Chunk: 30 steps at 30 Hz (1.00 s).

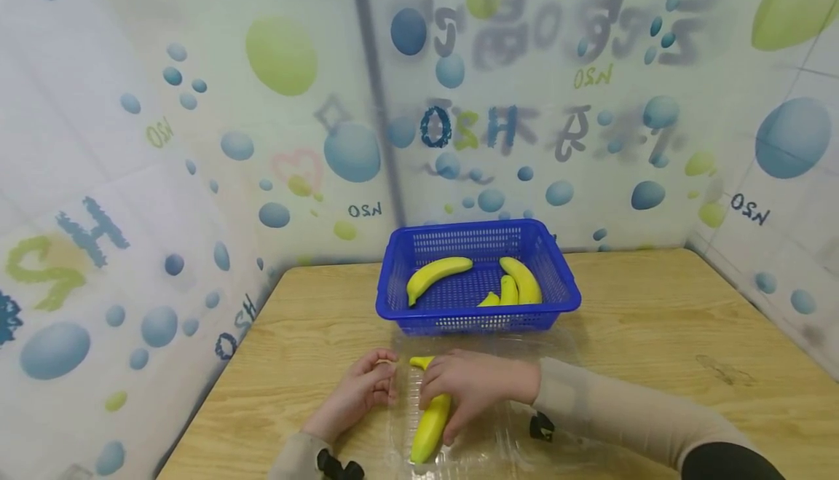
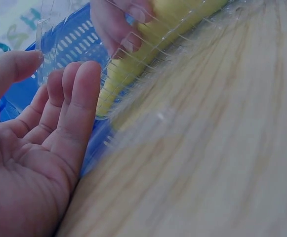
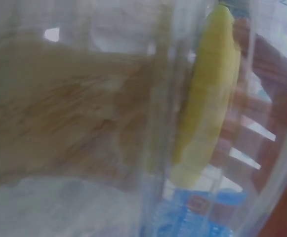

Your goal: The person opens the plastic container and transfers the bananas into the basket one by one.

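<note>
A yellow banana [image 1: 430, 429] lies lengthwise in a clear plastic container [image 1: 475, 443] on the table. My right hand [image 1: 468, 385] reaches over it from the right and grips its middle, fingers on one side and thumb on the other. In the right wrist view the banana [image 3: 207, 98] shows through the clear plastic. My left hand [image 1: 360, 392] is at the container's left edge, palm turned inward. The left wrist view shows this hand [image 2: 39, 143] with its thumb apart from loosely bent fingers, close to the ribbed plastic wall; contact is hard to tell.
Just behind the container stands a blue perforated basket [image 1: 478, 314] with several bananas in it, among them one banana [image 1: 438, 274] at its left. The wooden table [image 1: 314, 320] meets a patterned curtain [image 1: 314, 130] at the back and sides.
</note>
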Motion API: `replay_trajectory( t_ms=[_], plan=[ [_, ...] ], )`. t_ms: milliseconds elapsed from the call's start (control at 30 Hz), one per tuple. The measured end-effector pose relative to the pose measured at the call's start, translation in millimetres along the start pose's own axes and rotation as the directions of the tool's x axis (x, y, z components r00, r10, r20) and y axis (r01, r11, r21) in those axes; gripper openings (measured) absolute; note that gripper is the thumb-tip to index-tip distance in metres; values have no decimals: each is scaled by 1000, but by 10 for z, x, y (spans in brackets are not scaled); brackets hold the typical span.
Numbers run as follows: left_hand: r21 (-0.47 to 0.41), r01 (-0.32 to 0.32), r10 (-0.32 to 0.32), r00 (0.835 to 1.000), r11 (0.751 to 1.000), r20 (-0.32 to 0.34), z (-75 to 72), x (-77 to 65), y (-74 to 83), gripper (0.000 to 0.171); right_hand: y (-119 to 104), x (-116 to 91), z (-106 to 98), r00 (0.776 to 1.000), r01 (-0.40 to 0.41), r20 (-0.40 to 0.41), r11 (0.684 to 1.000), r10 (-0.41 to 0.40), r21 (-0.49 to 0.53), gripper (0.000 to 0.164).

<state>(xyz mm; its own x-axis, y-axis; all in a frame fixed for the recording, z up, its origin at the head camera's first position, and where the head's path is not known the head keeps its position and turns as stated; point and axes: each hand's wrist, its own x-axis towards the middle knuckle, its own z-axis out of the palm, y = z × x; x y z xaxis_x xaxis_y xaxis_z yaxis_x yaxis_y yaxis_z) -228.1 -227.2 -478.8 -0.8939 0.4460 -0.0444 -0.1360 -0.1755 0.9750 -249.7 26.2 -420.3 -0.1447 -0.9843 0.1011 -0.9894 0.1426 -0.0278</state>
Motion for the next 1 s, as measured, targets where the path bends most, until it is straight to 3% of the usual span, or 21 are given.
replay_trajectory(
  t_ms=[267,1000],
  plan=[
    [14,-5,4,1000,1000,12,-3,6,11,16,31,41,21,999,53,-10,999,-53,2,44],
    [17,-4,4,1000,1000,-5,-9,4,-10,15,86,79,67,997,78,20,997,-79,28,41]
  ],
)
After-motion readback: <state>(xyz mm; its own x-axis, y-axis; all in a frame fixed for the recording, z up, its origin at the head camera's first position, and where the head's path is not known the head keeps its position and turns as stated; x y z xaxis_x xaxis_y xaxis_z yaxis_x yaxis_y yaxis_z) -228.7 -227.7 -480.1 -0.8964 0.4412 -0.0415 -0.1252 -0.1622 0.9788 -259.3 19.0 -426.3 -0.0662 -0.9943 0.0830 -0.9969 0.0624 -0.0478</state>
